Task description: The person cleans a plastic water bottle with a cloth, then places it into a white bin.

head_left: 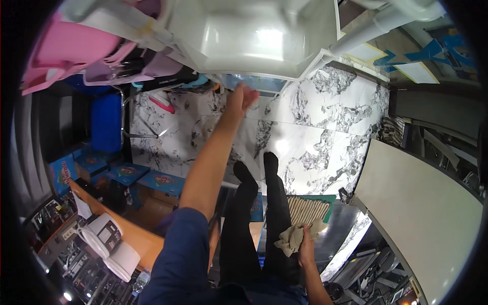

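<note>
My left hand point(245, 97) reaches forward to the lower front edge of a white plastic bin point(244, 63), by a bluish clear drawer or container point(262, 83) beneath it. Its fingers look bent, and whether they hold anything is hidden. Near my right thigh, my right hand point(306, 249) is closed on a crumpled beige cloth point(291, 240). Just beyond the cloth lies a striped beige piece point(307, 209) with a green edge.
Pink bins point(76, 48) hang at the upper left above a blue chair point(107, 122). Blue printed boxes point(160, 181) and a white telephone point(109, 239) are at the left. A pale panel point(417, 213) stands at the right. Marble-patterned floor point(305, 147) lies ahead of my feet.
</note>
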Motion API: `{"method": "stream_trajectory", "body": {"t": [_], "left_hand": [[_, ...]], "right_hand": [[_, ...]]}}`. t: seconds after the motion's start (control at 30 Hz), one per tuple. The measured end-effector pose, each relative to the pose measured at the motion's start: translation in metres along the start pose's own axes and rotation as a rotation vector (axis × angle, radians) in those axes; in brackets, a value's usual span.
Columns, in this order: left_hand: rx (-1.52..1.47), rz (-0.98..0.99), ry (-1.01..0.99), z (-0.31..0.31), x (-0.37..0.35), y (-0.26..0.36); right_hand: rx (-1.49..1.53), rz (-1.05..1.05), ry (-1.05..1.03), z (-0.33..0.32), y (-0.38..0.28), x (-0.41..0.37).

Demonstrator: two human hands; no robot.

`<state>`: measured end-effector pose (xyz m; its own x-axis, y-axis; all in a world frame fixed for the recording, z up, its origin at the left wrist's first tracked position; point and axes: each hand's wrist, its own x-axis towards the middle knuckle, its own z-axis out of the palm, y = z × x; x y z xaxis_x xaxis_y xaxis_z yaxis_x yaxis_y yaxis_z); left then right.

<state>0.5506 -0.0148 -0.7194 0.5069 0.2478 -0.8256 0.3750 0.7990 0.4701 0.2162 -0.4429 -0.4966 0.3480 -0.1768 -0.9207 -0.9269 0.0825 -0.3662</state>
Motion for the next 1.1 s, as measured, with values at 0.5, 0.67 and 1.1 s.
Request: {"method": "stream_trajectory", "body": {"t": [0.5, 0.67, 1.1], "left_hand": [[0.201, -0.25, 0.154, -0.168, -0.53, -0.142], [0.141, 0.031, 0.223, -0.187, -0.619, -0.12], [-0.248, 0.68, 0.867, -0.315, -0.737, -0.158]], "right_hand": [[-0.342, -0.096, -0.628, 0.044, -0.126, -0.116], [-0.633, -0.317, -0.937, 0.104, -0.17, -0.163], [-1.196, -0.212, -1.257, 0.233, -0.07, -0.277]]}}
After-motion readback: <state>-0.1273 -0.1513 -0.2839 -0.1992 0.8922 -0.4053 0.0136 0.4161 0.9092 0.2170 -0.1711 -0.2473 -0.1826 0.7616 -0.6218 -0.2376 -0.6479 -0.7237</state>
